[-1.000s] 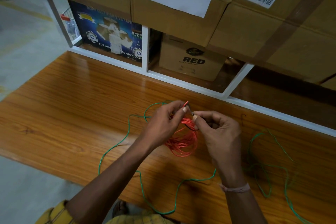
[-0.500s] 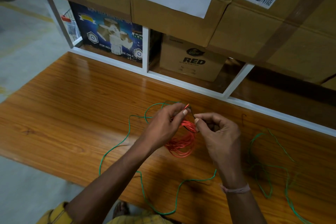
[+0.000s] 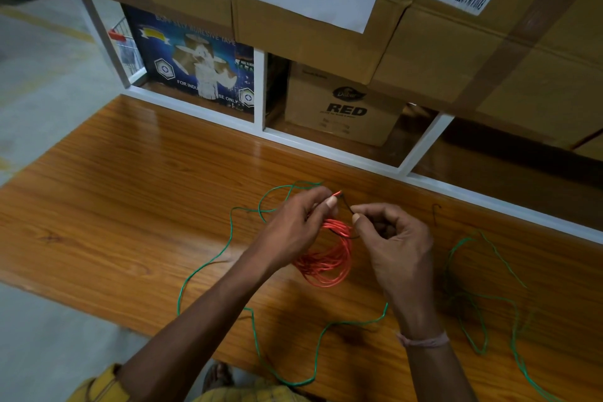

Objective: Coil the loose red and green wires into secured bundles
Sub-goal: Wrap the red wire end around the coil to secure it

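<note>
Red wire [image 3: 329,258] is already coiled into a loose hank, held up just over the worktop [image 3: 130,206] between both hands. Left hand [image 3: 293,228] grips the top of the coil, its thumb and forefinger pinching the red free end that sticks up. Right hand [image 3: 391,238] is curled, fingertips pinching a thin dark tie [image 3: 346,206] that crosses the coil's top; it looks like a twist tie or fine wire, too small to tell.

Handling, as a guess: red wire is light, thin and springy, so the loops want to fan open if the pinch relaxes. Best hold is at the crossing point on top, where all loops gather, not on the hanging bottom arc. The tie is tiny and probably slippery, needing fingertip grip.

Green wire [image 3: 212,258] is still loose, snaking over the worktop left of the hands, looping near the front edge and under the right forearm, with more tangled loops at right. Not yet coiled. Same soft, kink-prone stuff likely; start from an end.

Behind: white shelf frame [image 3: 326,140], cardboard boxes [image 3: 342,108], blue tape carton [image 3: 189,59].
</note>
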`<state>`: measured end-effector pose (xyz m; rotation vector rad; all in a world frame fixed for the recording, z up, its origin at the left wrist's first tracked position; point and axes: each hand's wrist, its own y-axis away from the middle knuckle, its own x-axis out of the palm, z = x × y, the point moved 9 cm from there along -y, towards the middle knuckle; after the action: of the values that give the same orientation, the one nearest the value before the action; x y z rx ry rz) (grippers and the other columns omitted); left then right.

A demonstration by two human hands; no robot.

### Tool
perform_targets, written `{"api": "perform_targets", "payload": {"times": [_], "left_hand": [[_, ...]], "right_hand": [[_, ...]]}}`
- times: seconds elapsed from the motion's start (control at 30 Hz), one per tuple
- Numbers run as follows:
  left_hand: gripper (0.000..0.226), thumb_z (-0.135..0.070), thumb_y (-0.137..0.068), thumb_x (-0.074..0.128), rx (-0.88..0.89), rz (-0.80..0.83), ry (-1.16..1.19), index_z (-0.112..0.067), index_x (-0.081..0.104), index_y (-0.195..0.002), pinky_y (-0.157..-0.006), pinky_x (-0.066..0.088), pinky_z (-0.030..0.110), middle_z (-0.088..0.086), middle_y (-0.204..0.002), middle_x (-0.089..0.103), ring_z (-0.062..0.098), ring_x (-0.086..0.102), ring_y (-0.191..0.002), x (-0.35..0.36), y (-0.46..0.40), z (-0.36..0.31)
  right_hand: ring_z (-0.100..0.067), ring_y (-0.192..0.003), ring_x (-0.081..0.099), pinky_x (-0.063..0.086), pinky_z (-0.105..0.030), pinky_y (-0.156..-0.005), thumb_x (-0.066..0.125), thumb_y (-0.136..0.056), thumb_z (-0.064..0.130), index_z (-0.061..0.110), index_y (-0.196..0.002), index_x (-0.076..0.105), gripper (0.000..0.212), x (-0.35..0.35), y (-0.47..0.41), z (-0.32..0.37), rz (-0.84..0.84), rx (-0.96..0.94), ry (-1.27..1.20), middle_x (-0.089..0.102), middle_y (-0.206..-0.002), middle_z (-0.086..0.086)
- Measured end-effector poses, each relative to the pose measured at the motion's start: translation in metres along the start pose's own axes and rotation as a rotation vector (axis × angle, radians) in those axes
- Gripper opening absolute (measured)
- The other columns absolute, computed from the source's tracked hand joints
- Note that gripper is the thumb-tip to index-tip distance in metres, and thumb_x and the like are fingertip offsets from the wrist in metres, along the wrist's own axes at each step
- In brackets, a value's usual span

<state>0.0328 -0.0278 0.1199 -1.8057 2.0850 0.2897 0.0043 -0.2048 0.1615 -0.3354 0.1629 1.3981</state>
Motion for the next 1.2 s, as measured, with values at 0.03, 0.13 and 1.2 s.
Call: {"api": "perform_targets", "payload": {"times": [0.03, 0.13, 1.2], "left_hand": [[0.026, -0.046, -0.112, 0.047, -0.004, 0.009, -0.005, -0.034, 0.063, -0.095, -0.078, 0.054, 0.047, -0.016, -0.081, 0.062, 0.009, 0.061, -0.079, 0.001, -0.001, 0.001], [0.024, -0.044, -0.112, 0.048, -0.002, 0.048, -0.032, -0.037, 0.062, -0.094, -0.077, 0.050, 0.040, -0.021, -0.081, 0.061, 0.005, 0.060, -0.080, 0.005, -0.002, 0.004], [0.031, -0.039, -0.115, 0.045, -0.051, 0.169, 0.184, -0.023, 0.061, -0.094, -0.051, 0.027, 0.026, -0.014, -0.061, 0.040, 0.003, 0.035, -0.052, 0.015, -0.001, 0.008]], "right_hand": [[-0.010, -0.085, 0.074, 0.058, -0.020, -0.072, 0.077, -0.093, 0.005, 0.021, -0.097, 0.081, 0.017, 0.000, 0.000, -0.001, 0.001, -0.001, 0.000, 0.078, -0.093, 0.004], [-0.007, -0.083, 0.073, 0.056, -0.018, -0.069, 0.076, -0.093, 0.005, 0.020, -0.097, 0.081, 0.017, 0.000, 0.000, -0.002, -0.001, 0.004, 0.003, 0.078, -0.093, 0.004], [-0.009, -0.090, 0.073, 0.055, -0.015, -0.073, 0.075, -0.094, 0.005, 0.021, -0.098, 0.082, 0.018, 0.002, 0.001, -0.001, 0.043, -0.053, 0.016, 0.076, -0.097, 0.006]]}}
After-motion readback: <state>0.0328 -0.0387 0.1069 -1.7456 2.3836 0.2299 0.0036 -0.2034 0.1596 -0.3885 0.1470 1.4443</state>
